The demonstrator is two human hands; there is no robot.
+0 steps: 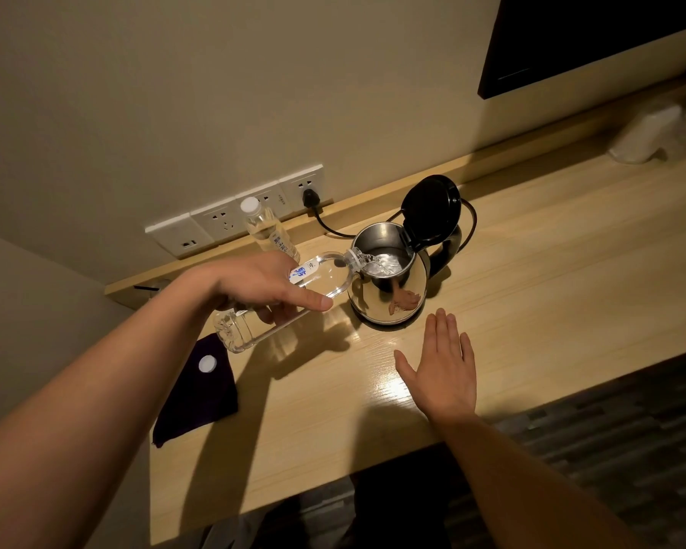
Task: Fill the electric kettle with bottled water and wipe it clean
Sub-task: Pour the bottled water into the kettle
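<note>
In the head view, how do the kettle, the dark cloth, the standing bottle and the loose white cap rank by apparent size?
1. kettle, lid open
2. dark cloth, looking nearly as large; it lies nearer the camera, so this order is unsure
3. standing bottle
4. loose white cap, on the cloth

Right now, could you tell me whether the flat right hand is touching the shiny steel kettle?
Apart. The head view shows bare wooden desk between the right hand and the steel kettle.

Kettle [389, 287] body polished mirror-bright steel, lid [432, 210] glossy black plastic; tilted bottle [278, 299] clear thin ribbed plastic; desk [531, 271] pale wood grain, smooth glossy finish; cloth [199, 394] dark, matt, soft
</note>
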